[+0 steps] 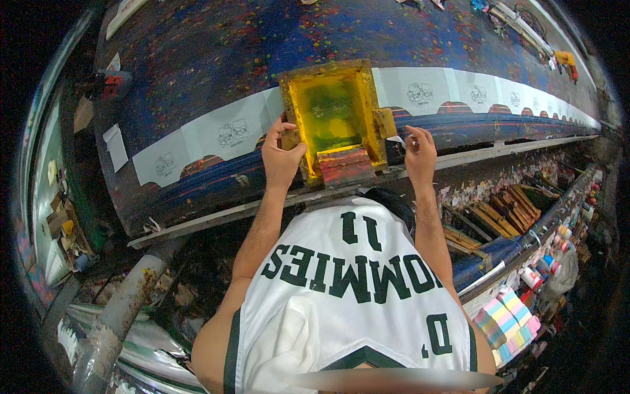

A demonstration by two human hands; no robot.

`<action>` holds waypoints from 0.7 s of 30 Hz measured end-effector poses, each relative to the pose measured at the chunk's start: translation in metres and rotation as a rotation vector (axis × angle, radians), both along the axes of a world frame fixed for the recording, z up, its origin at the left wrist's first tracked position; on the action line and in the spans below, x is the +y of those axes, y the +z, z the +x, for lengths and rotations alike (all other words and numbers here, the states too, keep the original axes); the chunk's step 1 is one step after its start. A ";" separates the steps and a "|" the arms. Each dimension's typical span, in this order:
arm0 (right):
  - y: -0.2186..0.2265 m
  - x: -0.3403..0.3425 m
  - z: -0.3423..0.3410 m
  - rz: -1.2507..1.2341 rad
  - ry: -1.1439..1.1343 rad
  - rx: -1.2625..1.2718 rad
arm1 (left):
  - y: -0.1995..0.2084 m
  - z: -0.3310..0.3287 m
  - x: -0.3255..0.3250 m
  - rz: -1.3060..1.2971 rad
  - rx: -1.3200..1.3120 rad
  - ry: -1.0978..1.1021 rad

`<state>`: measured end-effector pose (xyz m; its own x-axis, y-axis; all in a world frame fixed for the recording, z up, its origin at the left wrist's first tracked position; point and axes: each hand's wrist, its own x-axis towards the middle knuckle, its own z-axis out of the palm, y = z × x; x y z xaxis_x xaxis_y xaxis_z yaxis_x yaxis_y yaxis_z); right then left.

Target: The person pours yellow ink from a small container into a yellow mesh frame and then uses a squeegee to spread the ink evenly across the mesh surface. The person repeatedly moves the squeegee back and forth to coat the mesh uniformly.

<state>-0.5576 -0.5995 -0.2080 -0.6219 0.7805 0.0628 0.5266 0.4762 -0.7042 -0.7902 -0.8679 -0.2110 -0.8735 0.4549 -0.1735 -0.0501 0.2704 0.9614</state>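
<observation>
A wooden screen-printing frame (362, 71) with yellow mesh lies over the row of pale printed pieces on the long table. My left hand (282, 157) is closed around the wooden grip on the frame's left side, thumb toward me. To the right of the frame my right hand (421, 157) is raised, its thumb and fingers curled together beside a small white scrap (396, 139); what exactly they pinch is too small to make out. That hand is apart from the wooden block (384, 123) on the frame's right side. A red-stained flap (344, 165) sits at the frame's near edge.
Pale pieces with line drawings (420, 92) run right along the paint-spotted table (216, 59); more (197, 148) lie left. A metal rail (485, 150) edges the table. Wooden frames (502, 210), stacked pastel sheets (505, 322) and paint containers (531, 278) stand at right. A pipe (131, 295) rises lower left.
</observation>
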 end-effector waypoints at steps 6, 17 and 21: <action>0.002 -0.001 -0.001 0.025 0.183 -0.206 | -0.005 0.003 0.002 0.184 -0.179 0.037; 0.016 0.014 0.014 -0.254 0.167 0.067 | -0.015 -0.012 -0.002 0.271 -0.354 0.038; 0.028 0.022 0.038 -0.385 0.119 0.069 | -0.008 -0.015 -0.004 0.200 -0.358 -0.004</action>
<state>-0.5201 -0.5774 -0.1795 -0.7136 0.6783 -0.1752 0.4288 0.2251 -0.8749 -0.8056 -0.8718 -0.2185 -0.7721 0.5140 -0.3738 -0.3903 0.0806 0.9171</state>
